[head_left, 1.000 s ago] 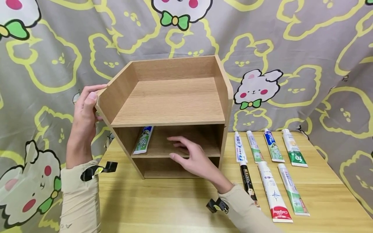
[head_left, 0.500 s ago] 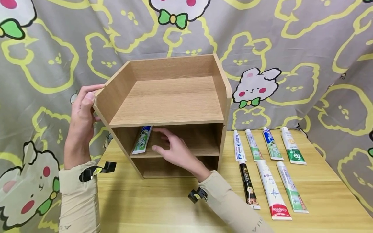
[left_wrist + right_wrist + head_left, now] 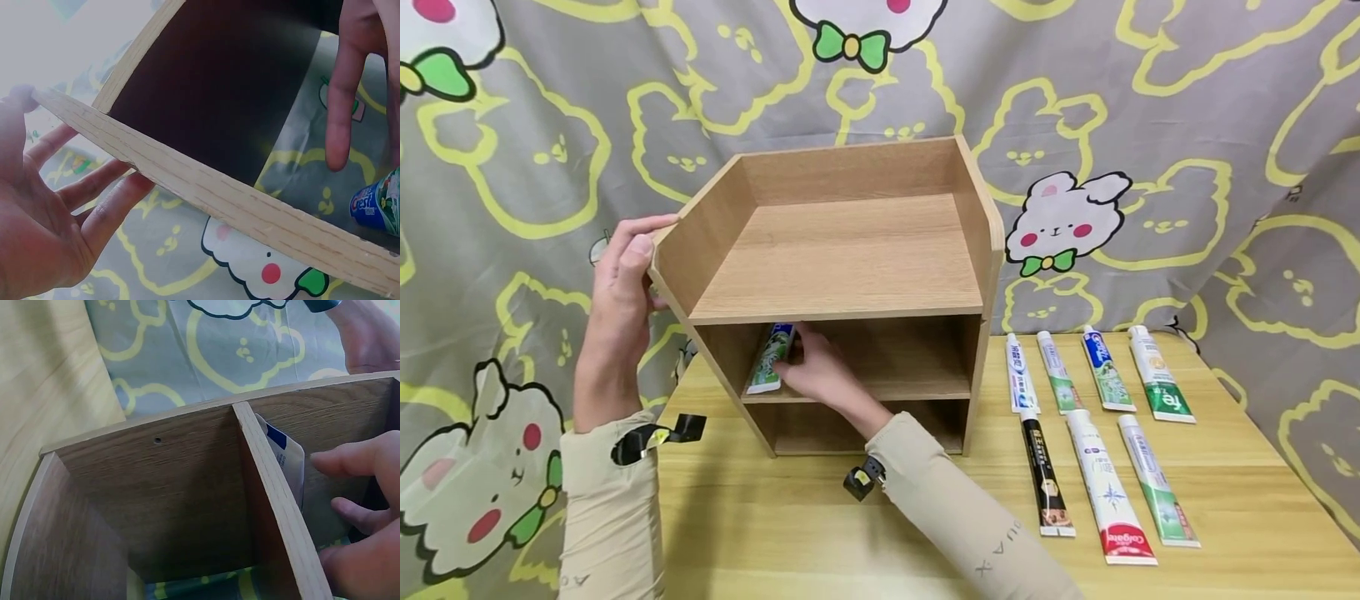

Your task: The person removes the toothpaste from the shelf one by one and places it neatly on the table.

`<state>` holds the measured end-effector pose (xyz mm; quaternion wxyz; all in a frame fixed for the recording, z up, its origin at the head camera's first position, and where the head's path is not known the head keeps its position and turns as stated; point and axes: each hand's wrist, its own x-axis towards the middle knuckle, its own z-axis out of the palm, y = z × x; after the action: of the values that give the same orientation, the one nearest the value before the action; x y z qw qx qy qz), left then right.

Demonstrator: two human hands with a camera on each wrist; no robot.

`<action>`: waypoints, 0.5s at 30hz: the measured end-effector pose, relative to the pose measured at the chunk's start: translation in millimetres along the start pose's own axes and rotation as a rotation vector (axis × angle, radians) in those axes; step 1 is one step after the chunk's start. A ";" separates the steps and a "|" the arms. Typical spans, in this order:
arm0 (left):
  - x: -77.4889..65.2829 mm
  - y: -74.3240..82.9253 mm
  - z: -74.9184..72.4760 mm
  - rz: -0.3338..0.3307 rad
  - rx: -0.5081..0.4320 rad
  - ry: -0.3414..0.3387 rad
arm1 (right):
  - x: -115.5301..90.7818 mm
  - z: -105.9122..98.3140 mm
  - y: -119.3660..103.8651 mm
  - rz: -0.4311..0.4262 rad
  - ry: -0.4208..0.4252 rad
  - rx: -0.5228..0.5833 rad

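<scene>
In the head view, my left hand (image 3: pixel 621 308) holds the upper left side panel of a small wooden shelf unit (image 3: pixel 842 258), its thumb at the front edge. The left wrist view shows its fingers (image 3: pixel 115 209) against the panel's outer face. My right hand (image 3: pixel 823 367) reaches into the middle compartment, beside a blue and green toothpaste tube (image 3: pixel 767 367) lying against the left wall. In the right wrist view, the tube's pale end (image 3: pixel 290 462) shows, with a small gap to my right hand's spread, bent fingers (image 3: pixel 350 459). Its fingertips are partly hidden in the head view.
Right of the unit, several toothpaste tubes lie in two rows on the wooden table (image 3: pixel 820 533). Among them are a black tube (image 3: pixel 1047 475), a white and red tube (image 3: pixel 1111 492) and a white and green one (image 3: pixel 1161 375). A patterned curtain (image 3: pixel 880 108) hangs behind.
My right hand has moved left inside the middle compartment, up to the blue and green toothpaste tube. My left hand has stayed on the side panel. The tube has not visibly moved.
</scene>
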<state>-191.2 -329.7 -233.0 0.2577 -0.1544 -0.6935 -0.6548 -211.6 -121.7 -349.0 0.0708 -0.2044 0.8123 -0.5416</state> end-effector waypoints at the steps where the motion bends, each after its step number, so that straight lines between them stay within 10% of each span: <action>1: 0.4 0.1 0.0 0.001 0.003 -0.005 | 1.8 1.4 -1.2 0.006 0.002 -0.008; 15: 0.1 2.2 1.5 -0.018 0.033 0.018 | 18.5 11.0 -16.8 0.024 -0.024 -0.253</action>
<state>-190.3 -328.0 -231.2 0.2607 -0.1381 -0.7031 -0.6470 -220.4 -144.2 -336.2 0.0606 -0.2086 0.8755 -0.4317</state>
